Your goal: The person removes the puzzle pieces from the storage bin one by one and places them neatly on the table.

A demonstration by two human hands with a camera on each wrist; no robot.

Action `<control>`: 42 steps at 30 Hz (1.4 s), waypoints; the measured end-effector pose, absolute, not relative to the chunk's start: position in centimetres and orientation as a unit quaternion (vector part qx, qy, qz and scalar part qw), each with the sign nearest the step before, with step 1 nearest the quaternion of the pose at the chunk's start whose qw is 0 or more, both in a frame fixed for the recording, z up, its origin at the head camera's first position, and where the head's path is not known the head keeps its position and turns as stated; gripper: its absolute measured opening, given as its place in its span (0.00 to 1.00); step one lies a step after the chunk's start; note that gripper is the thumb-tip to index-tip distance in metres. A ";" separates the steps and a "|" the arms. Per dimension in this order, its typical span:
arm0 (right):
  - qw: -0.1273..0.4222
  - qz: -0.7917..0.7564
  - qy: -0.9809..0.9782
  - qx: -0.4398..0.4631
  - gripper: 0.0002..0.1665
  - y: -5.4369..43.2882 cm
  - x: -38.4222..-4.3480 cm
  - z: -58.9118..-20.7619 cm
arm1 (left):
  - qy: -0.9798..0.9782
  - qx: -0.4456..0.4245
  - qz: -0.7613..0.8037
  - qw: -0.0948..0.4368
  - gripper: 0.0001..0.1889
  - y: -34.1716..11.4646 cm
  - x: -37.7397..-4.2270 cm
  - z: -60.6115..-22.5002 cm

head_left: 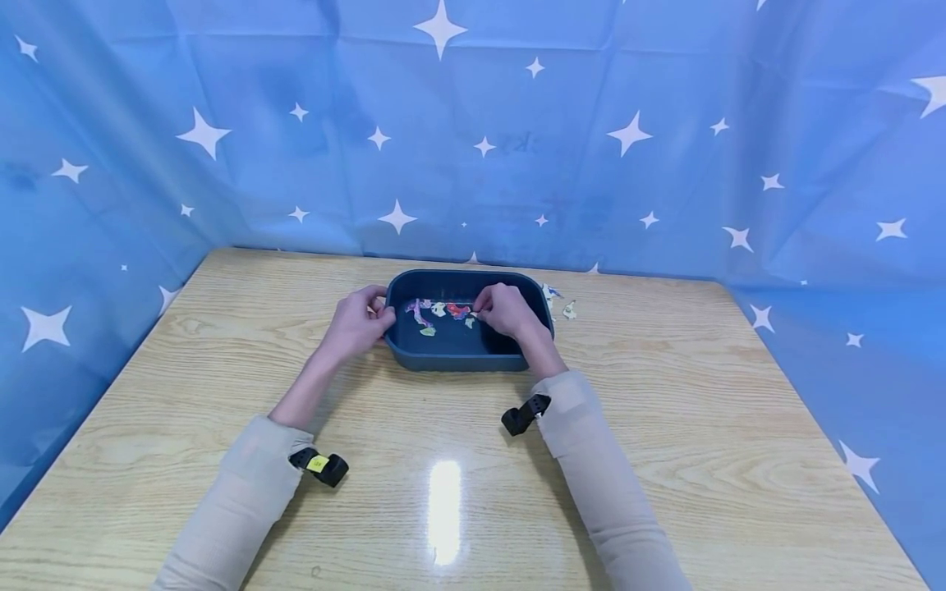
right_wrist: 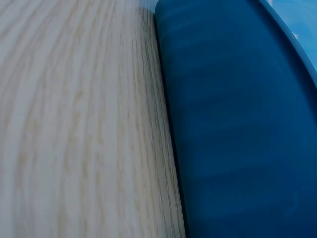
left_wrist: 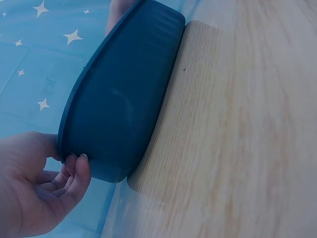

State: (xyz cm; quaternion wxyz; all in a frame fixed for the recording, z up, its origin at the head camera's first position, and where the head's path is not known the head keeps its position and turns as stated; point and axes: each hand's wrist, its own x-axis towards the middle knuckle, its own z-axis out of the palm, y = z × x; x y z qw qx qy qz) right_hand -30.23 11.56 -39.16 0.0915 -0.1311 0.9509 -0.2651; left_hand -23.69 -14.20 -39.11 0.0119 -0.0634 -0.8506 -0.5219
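A dark blue rectangular bin [head_left: 458,362] stands on the table with several small colourful flat cutouts [head_left: 458,311] on its floor. My left hand [head_left: 356,322] grips the bin's left end, the thumb over the rim and the curled fingers against the outer wall, as the left wrist view also shows with the hand [left_wrist: 39,183]. Reaching over the near right side, my right hand [head_left: 506,310] is inside the bin. Its thumb and fingertips pinch a small pale cutout near the red one. The right wrist view shows only the bin's outer wall [right_wrist: 233,119]; the hand is hidden there.
More small cutouts [head_left: 569,310] lie on the table just right of the bin. The wooden table [head_left: 702,427] runs back to a blue curtain [head_left: 332,164] with white stars. A bright light reflection [head_left: 444,513] shows on the near tabletop.
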 end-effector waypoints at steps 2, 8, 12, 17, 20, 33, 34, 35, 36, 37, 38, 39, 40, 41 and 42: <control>0.092 -0.259 0.953 -0.130 0.05 11.5 -30.2 -39.1 | -0.851 -0.062 -0.521 0.013 0.21 -14.2 -23.7 -39.1; 0.092 -0.248 0.955 -0.132 0.04 11.6 -30.3 -39.2 | -0.853 -0.066 -0.517 0.015 0.22 -14.2 -23.7 -39.2; 0.092 -0.256 0.953 -0.131 0.04 11.7 -30.3 -39.1 | -0.853 -0.066 -0.518 0.015 0.22 -14.2 -23.7 -39.2; 0.088 -0.287 0.945 -0.130 0.04 12.0 -30.0 -38.8 | -0.852 -0.065 -0.519 0.014 0.21 -14.1 -23.8 -39.3; 0.070 -0.315 0.937 -0.134 0.06 12.4 -29.7 -38.6 | -0.851 -0.064 -0.520 0.012 0.22 -14.1 -23.7 -39.2; -0.007 -0.464 0.875 -0.139 0.10 15.5 -28.6 -37.6 | -0.854 -0.061 -0.516 0.014 0.21 -14.1 -23.7 -39.2; -0.016 -0.472 0.870 -0.139 0.10 15.8 -28.6 -37.4 | -0.854 -0.061 -0.517 0.014 0.21 -14.1 -23.7 -39.2; -0.025 -0.477 0.867 -0.140 0.10 16.0 -28.6 -37.2 | -0.854 -0.061 -0.517 0.015 0.21 -14.1 -23.7 -39.2; -0.034 -0.481 0.865 -0.140 0.11 16.3 -28.6 -37.0 | -0.854 -0.061 -0.517 0.015 0.21 -14.1 -23.7 -39.2; -0.042 -0.484 0.863 -0.139 0.11 16.6 -28.6 -36.8 | -0.854 -0.061 -0.517 0.015 0.21 -14.1 -23.7 -39.2; -0.047 -0.488 0.861 -0.136 0.11 16.9 -28.6 -36.6 | -0.853 -0.061 -0.517 0.016 0.21 -14.1 -23.7 -39.2; -0.050 -0.492 0.859 -0.134 0.11 17.2 -28.6 -36.5 | -0.853 -0.061 -0.518 0.016 0.21 -14.1 -23.7 -39.2; -0.054 -0.495 0.857 -0.134 0.11 17.6 -28.6 -36.4 | -0.853 -0.062 -0.518 0.016 0.21 -14.1 -23.7 -39.3; -0.056 -0.497 0.856 -0.130 0.11 18.0 -28.7 -36.4 | -0.853 -0.062 -0.518 0.017 0.21 -14.1 -23.7 -39.3; -0.056 -0.499 0.856 -0.125 0.12 18.4 -28.7 -36.3 | -0.853 -0.063 -0.518 0.017 0.21 -14.1 -23.7 -39.3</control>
